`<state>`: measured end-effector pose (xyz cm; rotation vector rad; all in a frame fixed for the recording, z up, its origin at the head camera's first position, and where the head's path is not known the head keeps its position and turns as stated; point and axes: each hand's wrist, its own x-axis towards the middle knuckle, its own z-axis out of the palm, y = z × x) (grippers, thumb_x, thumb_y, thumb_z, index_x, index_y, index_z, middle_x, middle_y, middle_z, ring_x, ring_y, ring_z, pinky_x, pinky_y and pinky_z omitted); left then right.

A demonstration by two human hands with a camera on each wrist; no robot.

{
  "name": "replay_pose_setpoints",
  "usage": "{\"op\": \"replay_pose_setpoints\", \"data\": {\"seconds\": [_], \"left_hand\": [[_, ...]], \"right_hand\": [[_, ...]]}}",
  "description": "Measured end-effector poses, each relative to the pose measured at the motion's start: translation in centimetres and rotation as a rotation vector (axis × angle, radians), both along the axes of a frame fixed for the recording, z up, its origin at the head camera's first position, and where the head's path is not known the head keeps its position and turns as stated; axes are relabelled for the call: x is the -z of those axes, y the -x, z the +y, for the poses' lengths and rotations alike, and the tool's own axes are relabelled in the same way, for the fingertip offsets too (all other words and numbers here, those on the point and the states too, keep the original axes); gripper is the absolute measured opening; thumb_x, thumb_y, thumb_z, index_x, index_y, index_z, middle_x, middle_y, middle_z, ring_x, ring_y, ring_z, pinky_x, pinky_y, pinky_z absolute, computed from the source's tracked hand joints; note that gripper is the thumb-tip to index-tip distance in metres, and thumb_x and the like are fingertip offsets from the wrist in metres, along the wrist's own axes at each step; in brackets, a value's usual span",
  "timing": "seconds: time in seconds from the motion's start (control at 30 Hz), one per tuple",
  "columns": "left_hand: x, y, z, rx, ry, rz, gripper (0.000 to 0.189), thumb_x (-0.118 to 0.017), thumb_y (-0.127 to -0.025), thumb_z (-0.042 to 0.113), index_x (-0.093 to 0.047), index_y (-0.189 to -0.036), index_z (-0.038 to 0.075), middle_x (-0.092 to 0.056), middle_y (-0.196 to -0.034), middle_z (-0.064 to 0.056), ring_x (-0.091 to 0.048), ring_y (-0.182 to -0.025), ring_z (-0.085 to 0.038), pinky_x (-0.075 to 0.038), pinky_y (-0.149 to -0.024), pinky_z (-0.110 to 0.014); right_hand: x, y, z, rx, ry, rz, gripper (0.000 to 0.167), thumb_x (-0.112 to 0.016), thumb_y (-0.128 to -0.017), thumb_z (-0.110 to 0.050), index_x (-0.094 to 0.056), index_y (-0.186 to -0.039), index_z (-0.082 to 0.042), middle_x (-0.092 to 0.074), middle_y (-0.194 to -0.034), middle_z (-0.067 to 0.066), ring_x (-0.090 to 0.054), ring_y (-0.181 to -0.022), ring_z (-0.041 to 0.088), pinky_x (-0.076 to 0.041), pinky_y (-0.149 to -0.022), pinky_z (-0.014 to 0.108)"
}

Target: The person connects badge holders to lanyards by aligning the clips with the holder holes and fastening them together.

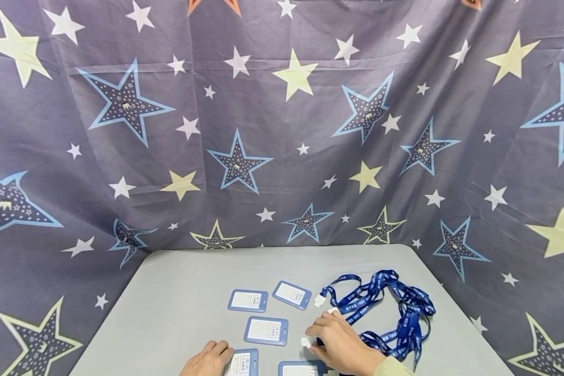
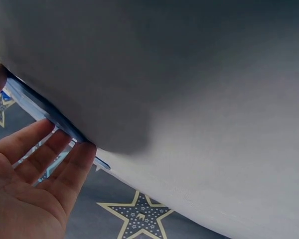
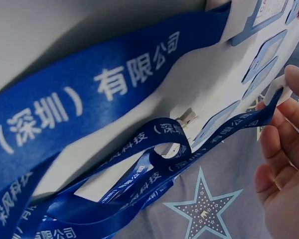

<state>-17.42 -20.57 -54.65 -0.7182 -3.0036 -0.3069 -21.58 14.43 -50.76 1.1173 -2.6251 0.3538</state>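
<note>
My right hand (image 1: 340, 342) pinches a white plastic clip (image 3: 278, 88) at the end of a blue lanyard between thumb and forefinger; white characters run along its strap (image 3: 229, 130). At the near edge of the table, my left hand (image 1: 209, 359) holds the left end of a blue card holder (image 1: 244, 363) with a white insert. In the left wrist view, its thumb and fingers (image 2: 72, 159) lie along the thin blue holder (image 2: 45, 107). Another card holder (image 1: 301, 369) lies just below my right hand, partly cut off by the frame.
Further card holders lie flat beyond the hands: one (image 1: 266, 331) in front, one (image 1: 248, 301) behind it, one (image 1: 292, 295) to the right. A tangled heap of blue lanyards (image 1: 415, 303) covers the table's right side. A starred curtain (image 1: 263, 120) hangs around the grey table (image 1: 178, 292).
</note>
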Motion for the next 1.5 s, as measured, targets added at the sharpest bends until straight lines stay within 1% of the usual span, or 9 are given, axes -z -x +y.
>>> {"op": "replay_pose_setpoints", "data": {"seconds": [0.23,0.47,0.57,0.7,0.87,1.0,1.1,1.33,1.5], "left_hand": [[0.0,-0.1,-0.1,0.011,-0.004,0.028,0.1,-0.065,-0.066,0.091,-0.07,-0.112,0.003,-0.061,-0.098,0.0,-0.056,-0.089,-0.017,-0.06,-0.075,-0.038],[0.2,0.0,-0.2,0.014,-0.002,0.028,0.097,-0.067,-0.067,0.089,-0.07,-0.112,0.004,-0.06,-0.098,0.001,-0.055,-0.088,-0.016,-0.059,-0.073,-0.036],[0.1,0.0,-0.2,0.009,0.004,0.021,0.098,-0.066,-0.067,0.09,-0.069,-0.113,0.003,-0.061,-0.098,0.0,-0.056,-0.088,-0.016,-0.059,-0.074,-0.037],[0.0,0.0,-0.2,0.002,0.012,0.017,0.099,-0.066,-0.067,0.09,-0.069,-0.113,0.003,-0.061,-0.098,-0.001,-0.057,-0.088,-0.017,-0.06,-0.075,-0.038],[-0.1,0.0,-0.1,0.001,0.01,0.009,0.098,-0.066,-0.067,0.09,-0.069,-0.112,0.003,-0.061,-0.097,0.0,-0.056,-0.088,-0.016,-0.06,-0.075,-0.038],[0.0,0.0,-0.1,0.002,0.005,0.009,0.097,-0.066,-0.067,0.09,-0.07,-0.112,0.003,-0.061,-0.097,0.0,-0.056,-0.088,-0.017,-0.06,-0.074,-0.038],[0.1,0.0,-0.1,0.003,0.0,0.015,0.098,-0.066,-0.067,0.09,-0.07,-0.112,0.003,-0.061,-0.097,0.0,-0.057,-0.089,-0.017,-0.06,-0.074,-0.038],[0.1,0.0,-0.1,0.007,-0.007,0.014,0.1,-0.065,-0.066,0.091,-0.069,-0.112,0.003,-0.061,-0.098,0.0,-0.056,-0.089,-0.018,-0.059,-0.073,-0.038],[0.1,0.0,0.0,-0.003,-0.005,0.013,0.103,-0.064,-0.065,0.093,-0.07,-0.113,0.002,-0.062,-0.1,-0.001,-0.058,-0.09,-0.019,-0.06,-0.075,-0.04]], "right_hand": [[0.1,0.1,-0.5,-0.007,-0.001,0.002,0.021,-0.082,-0.087,-0.026,-0.079,-0.106,-0.02,-0.071,-0.102,-0.014,-0.055,-0.09,0.004,-0.049,-0.084,0.034],[0.2,0.2,-1.0,-0.016,-0.008,0.016,0.022,-0.083,-0.086,-0.026,-0.078,-0.106,-0.02,-0.071,-0.102,-0.014,-0.056,-0.091,0.003,-0.052,-0.088,0.038],[0.1,0.2,-1.3,-0.018,-0.014,0.014,0.022,-0.083,-0.086,-0.026,-0.078,-0.107,-0.02,-0.072,-0.103,-0.014,-0.056,-0.092,0.004,-0.051,-0.086,0.033],[0.0,0.3,-1.8,-0.022,-0.023,0.013,0.023,-0.083,-0.086,-0.027,-0.078,-0.108,-0.021,-0.072,-0.103,-0.014,-0.055,-0.09,0.003,-0.045,-0.079,0.025],[0.2,0.3,-2.4,-0.022,-0.03,0.021,0.023,-0.083,-0.085,-0.028,-0.078,-0.106,-0.022,-0.071,-0.102,-0.015,-0.053,-0.088,0.003,-0.041,-0.077,0.023],[0.2,0.2,-2.8,-0.022,-0.036,0.022,0.022,-0.083,-0.086,-0.029,-0.078,-0.106,-0.023,-0.07,-0.102,-0.016,-0.053,-0.089,0.003,-0.041,-0.078,0.024],[0.2,0.3,-3.0,-0.034,-0.039,0.041,0.022,-0.083,-0.086,-0.028,-0.078,-0.106,-0.023,-0.07,-0.101,-0.016,-0.053,-0.089,0.002,-0.041,-0.078,0.023],[0.3,0.3,-3.2,-0.064,-0.027,0.071,0.021,-0.084,-0.084,-0.028,-0.079,-0.103,-0.022,-0.071,-0.098,-0.015,-0.051,-0.083,0.002,-0.036,-0.074,0.02],[0.6,0.3,-3.5,-0.063,-0.032,0.108,0.019,-0.085,-0.082,-0.03,-0.079,-0.099,-0.024,-0.069,-0.095,-0.016,-0.052,-0.084,0.002,-0.037,-0.075,0.021]]}}
